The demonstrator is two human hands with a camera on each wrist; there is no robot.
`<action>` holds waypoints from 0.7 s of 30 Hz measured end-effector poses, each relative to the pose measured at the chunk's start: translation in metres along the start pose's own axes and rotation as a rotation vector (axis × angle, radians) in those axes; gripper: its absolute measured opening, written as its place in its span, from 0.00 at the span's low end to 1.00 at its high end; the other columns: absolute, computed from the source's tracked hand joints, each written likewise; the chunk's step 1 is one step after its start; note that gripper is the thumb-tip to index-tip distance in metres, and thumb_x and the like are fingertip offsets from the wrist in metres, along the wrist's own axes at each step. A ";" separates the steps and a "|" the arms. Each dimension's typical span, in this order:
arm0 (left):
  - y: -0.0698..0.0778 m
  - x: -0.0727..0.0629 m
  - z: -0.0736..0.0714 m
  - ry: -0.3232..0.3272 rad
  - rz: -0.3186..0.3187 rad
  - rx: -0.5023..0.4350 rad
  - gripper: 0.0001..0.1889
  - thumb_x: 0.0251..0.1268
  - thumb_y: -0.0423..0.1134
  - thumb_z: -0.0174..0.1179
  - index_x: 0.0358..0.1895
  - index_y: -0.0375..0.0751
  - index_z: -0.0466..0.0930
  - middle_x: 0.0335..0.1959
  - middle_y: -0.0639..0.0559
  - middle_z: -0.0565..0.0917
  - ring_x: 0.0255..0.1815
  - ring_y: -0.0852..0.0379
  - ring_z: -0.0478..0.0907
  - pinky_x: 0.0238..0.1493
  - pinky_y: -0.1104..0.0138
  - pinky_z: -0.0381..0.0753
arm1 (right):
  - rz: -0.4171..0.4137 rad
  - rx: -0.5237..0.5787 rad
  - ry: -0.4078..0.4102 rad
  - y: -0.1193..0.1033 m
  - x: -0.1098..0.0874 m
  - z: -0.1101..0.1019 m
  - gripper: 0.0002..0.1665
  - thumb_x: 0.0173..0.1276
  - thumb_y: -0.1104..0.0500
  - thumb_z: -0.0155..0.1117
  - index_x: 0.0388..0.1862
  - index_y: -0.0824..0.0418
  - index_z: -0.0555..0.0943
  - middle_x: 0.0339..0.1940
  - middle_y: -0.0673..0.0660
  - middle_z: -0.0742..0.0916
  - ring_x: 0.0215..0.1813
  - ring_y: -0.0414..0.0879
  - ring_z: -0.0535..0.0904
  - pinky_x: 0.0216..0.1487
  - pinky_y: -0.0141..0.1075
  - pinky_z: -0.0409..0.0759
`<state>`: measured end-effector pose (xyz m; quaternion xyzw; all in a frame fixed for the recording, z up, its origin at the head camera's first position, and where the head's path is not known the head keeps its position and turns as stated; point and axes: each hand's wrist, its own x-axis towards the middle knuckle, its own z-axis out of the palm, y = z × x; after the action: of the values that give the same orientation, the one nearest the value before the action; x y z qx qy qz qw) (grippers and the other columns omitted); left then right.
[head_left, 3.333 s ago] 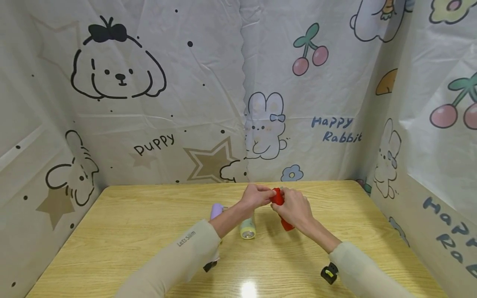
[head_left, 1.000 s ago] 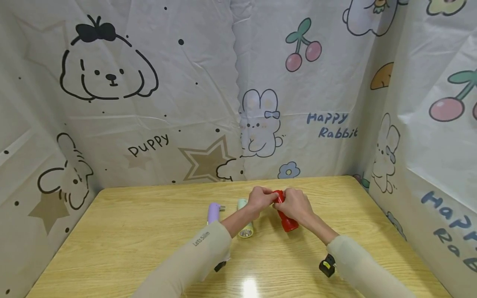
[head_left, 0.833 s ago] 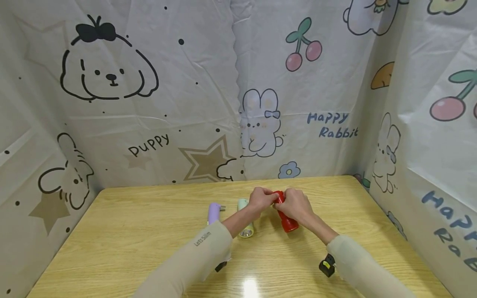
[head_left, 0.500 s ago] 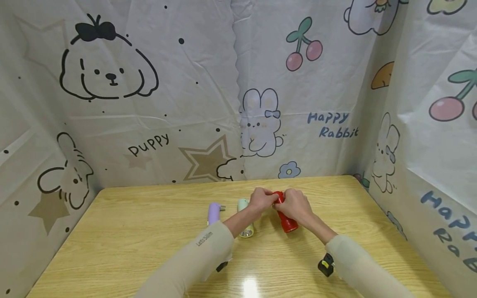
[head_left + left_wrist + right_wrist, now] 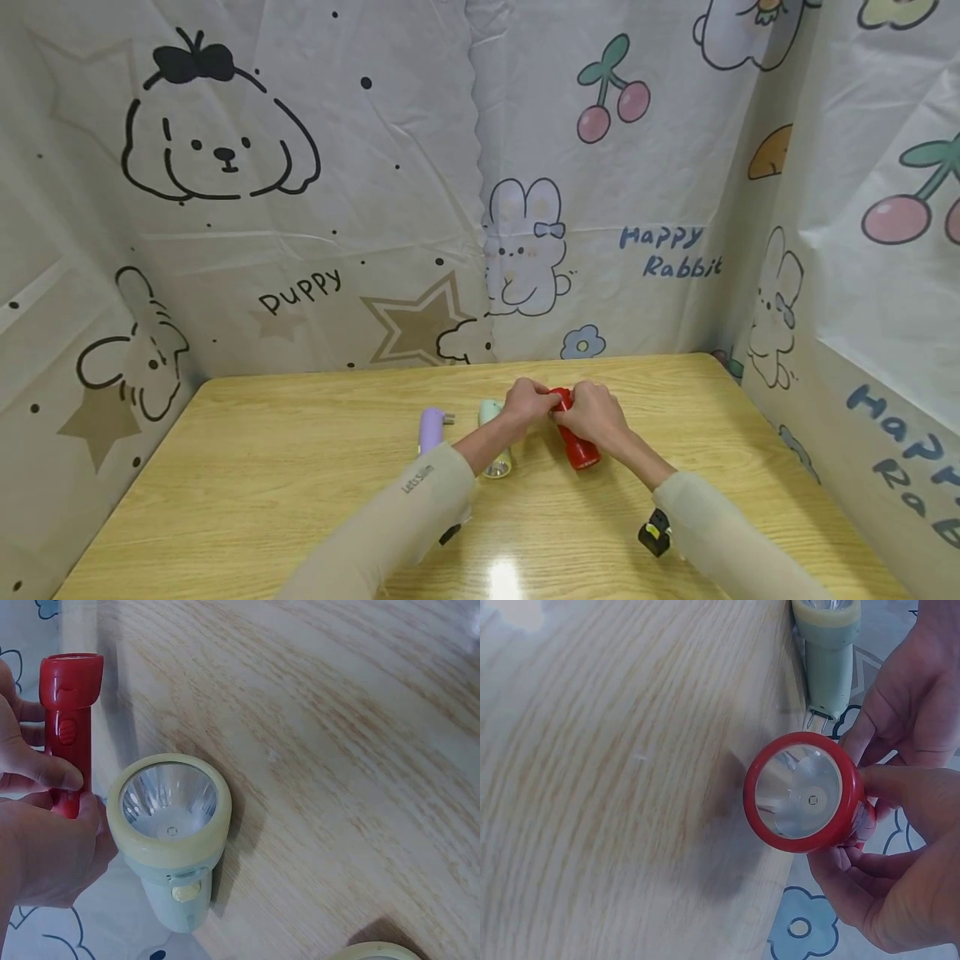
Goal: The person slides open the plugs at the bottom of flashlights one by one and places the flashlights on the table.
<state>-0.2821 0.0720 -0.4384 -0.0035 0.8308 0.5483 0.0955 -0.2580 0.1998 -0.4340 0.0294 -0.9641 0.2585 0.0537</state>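
A red flashlight (image 5: 581, 450) is held between both hands near the back of the table, its lens end toward me. My left hand (image 5: 527, 402) pinches its tail end. My right hand (image 5: 597, 414) grips its body, hiding part of it. In the left wrist view the red flashlight (image 5: 67, 724) shows a ribbed slide switch on its side. Its clear lens and red rim (image 5: 754, 791) face the right wrist camera. A pale green flashlight (image 5: 180, 900) with a cream lens ring lies left of the red one.
Left of the green flashlight lies a purple flashlight (image 5: 431, 429) with metal plug prongs, partly hidden by my left sleeve (image 5: 397, 517). The wooden table (image 5: 262, 467) meets a printed cloth backdrop (image 5: 405, 208) at the back and sides.
Since the oldest frame, more of the red flashlight's lens end shows below my right hand. My left forearm has shifted right, uncovering more of the green flashlight. The last second brings hardly any movement.
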 end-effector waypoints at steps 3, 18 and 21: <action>-0.002 0.001 0.001 -0.013 -0.001 -0.001 0.09 0.68 0.35 0.64 0.42 0.30 0.84 0.37 0.47 0.82 0.36 0.56 0.75 0.34 0.70 0.76 | 0.007 0.004 -0.009 0.002 0.001 0.001 0.19 0.59 0.57 0.73 0.18 0.62 0.74 0.14 0.53 0.77 0.17 0.45 0.75 0.18 0.33 0.77; -0.002 0.003 0.004 -0.004 0.005 0.021 0.09 0.68 0.35 0.64 0.39 0.30 0.86 0.34 0.48 0.82 0.33 0.57 0.74 0.31 0.71 0.75 | 0.047 -0.005 -0.033 0.004 0.003 0.003 0.18 0.60 0.57 0.74 0.20 0.63 0.75 0.16 0.54 0.78 0.18 0.46 0.75 0.19 0.33 0.77; -0.003 0.003 0.004 -0.003 0.011 0.020 0.09 0.68 0.35 0.64 0.39 0.30 0.85 0.34 0.48 0.82 0.33 0.56 0.75 0.31 0.71 0.75 | 0.057 -0.002 -0.038 0.004 0.003 0.003 0.17 0.60 0.57 0.74 0.21 0.63 0.76 0.16 0.55 0.78 0.19 0.46 0.76 0.20 0.33 0.78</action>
<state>-0.2837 0.0753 -0.4429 0.0027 0.8360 0.5406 0.0939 -0.2617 0.2014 -0.4383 0.0070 -0.9657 0.2581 0.0279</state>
